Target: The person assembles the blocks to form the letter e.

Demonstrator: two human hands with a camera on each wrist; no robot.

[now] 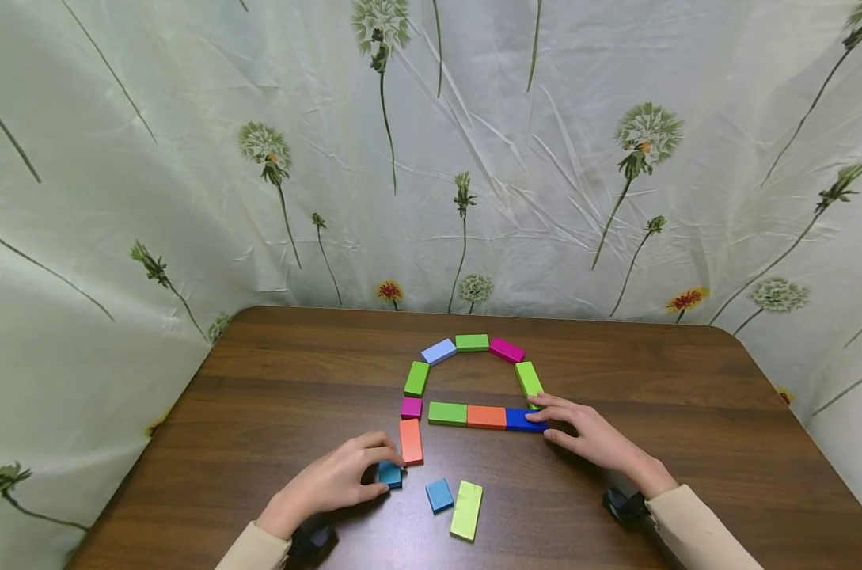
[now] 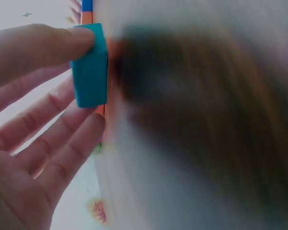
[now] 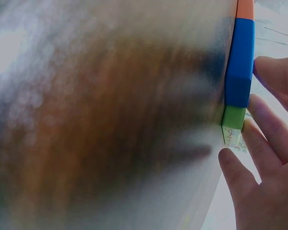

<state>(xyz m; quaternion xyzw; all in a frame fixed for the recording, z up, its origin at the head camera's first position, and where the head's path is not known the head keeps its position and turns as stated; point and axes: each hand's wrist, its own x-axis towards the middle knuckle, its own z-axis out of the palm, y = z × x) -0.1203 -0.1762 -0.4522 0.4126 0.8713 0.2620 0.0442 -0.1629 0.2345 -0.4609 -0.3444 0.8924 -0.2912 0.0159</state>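
My left hand (image 1: 341,475) pinches a small teal-blue block (image 1: 390,474) on the table, just below an orange block (image 1: 412,442). In the left wrist view the thumb lies on this teal block (image 2: 90,72), with the fingers spread behind it. My right hand (image 1: 587,431) rests its fingertips on the dark blue block (image 1: 522,420) at the right end of a straight row. Another fingertip reaches the lower end of a light green block (image 1: 529,383). The right wrist view shows the thumb and fingers loosely spread beside the dark blue block (image 3: 240,62).
Green (image 1: 448,413) and orange (image 1: 486,417) blocks continue the row leftward. An arch of blocks curves above it, with a green block (image 1: 472,343) at its top. A loose blue square block (image 1: 440,495) and yellow-green block (image 1: 466,511) lie nearer on the brown table (image 1: 260,396).
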